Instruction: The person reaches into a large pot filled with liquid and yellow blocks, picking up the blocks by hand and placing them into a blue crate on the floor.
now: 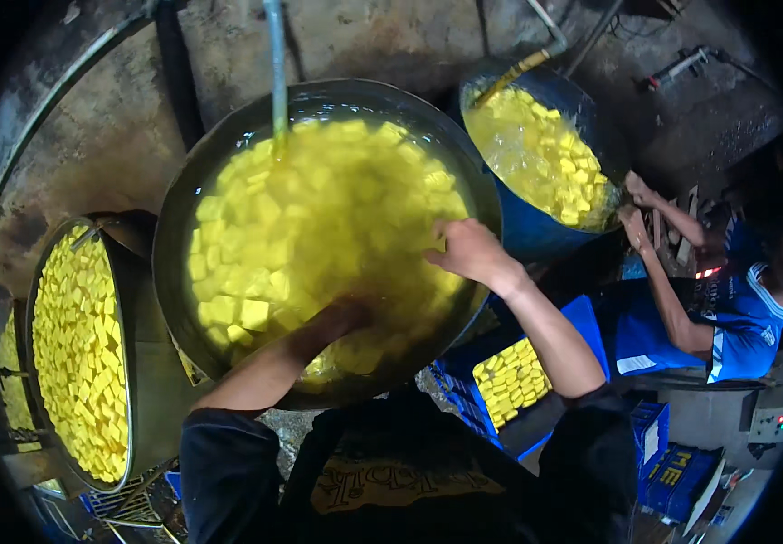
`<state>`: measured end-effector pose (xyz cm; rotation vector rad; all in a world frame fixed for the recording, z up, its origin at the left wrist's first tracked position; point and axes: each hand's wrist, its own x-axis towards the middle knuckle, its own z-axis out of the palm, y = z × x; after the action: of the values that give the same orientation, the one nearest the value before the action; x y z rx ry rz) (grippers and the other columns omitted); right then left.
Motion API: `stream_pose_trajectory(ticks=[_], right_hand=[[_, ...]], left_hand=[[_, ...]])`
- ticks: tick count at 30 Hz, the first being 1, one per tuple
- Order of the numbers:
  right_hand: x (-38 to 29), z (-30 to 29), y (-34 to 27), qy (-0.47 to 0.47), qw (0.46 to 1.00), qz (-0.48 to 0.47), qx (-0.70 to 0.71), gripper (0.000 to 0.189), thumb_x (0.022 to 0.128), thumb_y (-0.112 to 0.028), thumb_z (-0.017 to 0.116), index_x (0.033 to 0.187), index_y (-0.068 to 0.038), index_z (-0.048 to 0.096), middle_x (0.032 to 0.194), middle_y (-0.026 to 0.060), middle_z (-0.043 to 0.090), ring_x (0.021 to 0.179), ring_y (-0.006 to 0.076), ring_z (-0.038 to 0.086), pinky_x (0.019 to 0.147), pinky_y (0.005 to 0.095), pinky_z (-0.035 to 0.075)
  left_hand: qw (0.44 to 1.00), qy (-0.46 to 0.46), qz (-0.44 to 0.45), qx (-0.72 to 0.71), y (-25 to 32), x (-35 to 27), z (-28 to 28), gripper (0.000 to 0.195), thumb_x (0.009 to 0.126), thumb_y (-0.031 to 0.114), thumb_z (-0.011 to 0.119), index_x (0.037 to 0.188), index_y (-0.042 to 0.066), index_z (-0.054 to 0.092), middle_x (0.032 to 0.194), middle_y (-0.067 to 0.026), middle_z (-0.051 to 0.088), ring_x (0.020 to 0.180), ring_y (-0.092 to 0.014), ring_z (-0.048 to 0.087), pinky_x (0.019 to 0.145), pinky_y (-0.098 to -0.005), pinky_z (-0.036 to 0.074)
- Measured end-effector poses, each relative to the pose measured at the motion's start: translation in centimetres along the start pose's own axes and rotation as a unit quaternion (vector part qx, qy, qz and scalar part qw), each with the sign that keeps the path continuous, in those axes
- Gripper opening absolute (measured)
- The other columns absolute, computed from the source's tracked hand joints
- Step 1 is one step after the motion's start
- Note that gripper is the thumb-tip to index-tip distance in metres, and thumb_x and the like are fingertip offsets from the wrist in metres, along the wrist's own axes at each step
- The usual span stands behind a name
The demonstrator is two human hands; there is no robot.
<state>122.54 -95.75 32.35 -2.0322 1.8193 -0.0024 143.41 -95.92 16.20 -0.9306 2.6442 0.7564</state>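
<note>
A wide round metal vat (184, 173) stands in front of me, filled with cloudy yellow liquid. Many yellow blocks (254, 315) that look like tofu lie in it, mostly along its left and far sides. My left hand (357, 309) is dipped into the liquid near the middle; its fingers are hidden below the murky surface, so what they touch cannot be seen. Over the vat's right side, my right hand (471, 251) hovers with loosely bent fingers, thumb apart, and nothing visible in it. A pale blue pipe (277, 75) reaches down into the far part of the vat.
On the left, a large metal tub (153, 347) is heaped with yellow blocks. A blue drum (534, 231) with more blocks in liquid stands at right; a co-worker's hands (636, 204) are at its rim. A blue crate (585, 330) holding blocks sits beneath my right forearm.
</note>
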Motion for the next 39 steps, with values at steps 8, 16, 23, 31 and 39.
stream_pose_trajectory(ticks=[8,16,23,31,39], right_hand=[[10.3,13.8,10.1,-0.081,0.979,0.074,-0.173,0.035,0.074,-0.019,0.061,0.107,-0.005,0.064,0.109,0.0178,0.063,0.099,0.0316,0.062,0.081,0.0387,0.050],[10.6,1.7,3.8,-0.177,0.982,-0.068,0.004,0.036,0.075,-0.024,0.056,0.103,-0.003,0.063,0.104,0.0128,0.063,0.097,0.0257,0.060,0.076,0.0340,0.051],[18.7,-1.1,-2.1,-0.092,0.995,-0.030,0.039,0.038,0.070,-0.039,0.069,0.091,-0.007,0.065,0.092,0.0085,0.064,0.082,0.0207,0.062,0.071,0.0350,0.050],[27.1,10.1,-10.8,-0.023,0.956,-0.209,-0.207,0.026,0.079,-0.013,0.054,0.104,-0.006,0.060,0.100,0.0202,0.062,0.093,0.0377,0.061,0.081,0.0468,0.050],[29.7,8.9,-2.4,-0.070,0.960,-0.230,0.143,0.041,0.083,-0.016,0.056,0.123,-0.007,0.051,0.108,0.0130,0.060,0.108,0.0263,0.054,0.089,0.0363,0.045]], left_hand=[[0.994,0.056,0.089,-0.029,-0.9,-0.4,-0.6,0.028,0.067,0.018,0.065,0.093,0.007,0.066,0.086,-0.0154,0.064,0.077,-0.027,0.061,0.068,-0.0353,0.050],[0.908,0.295,0.022,-0.297,-5.0,-1.5,-6.0,0.028,0.062,0.024,0.071,0.083,0.007,0.068,0.079,-0.0130,0.066,0.070,-0.029,0.063,0.065,-0.0363,0.051],[0.854,0.451,-0.095,-0.241,-3.8,3.9,-3.3,0.040,0.071,0.032,0.064,0.101,0.006,0.063,0.096,-0.0152,0.064,0.082,-0.031,0.062,0.071,-0.0401,0.050],[0.818,0.418,-0.115,-0.378,-11.3,4.7,2.2,0.037,0.089,0.028,0.047,0.116,0.004,0.053,0.106,-0.0166,0.057,0.100,-0.033,0.053,0.088,-0.0425,0.044],[0.401,0.391,-0.097,-0.823,-9.1,-4.4,-9.5,0.053,0.082,0.032,0.052,0.128,0.010,0.041,0.110,-0.0105,0.057,0.106,-0.028,0.052,0.093,-0.0473,0.041]])
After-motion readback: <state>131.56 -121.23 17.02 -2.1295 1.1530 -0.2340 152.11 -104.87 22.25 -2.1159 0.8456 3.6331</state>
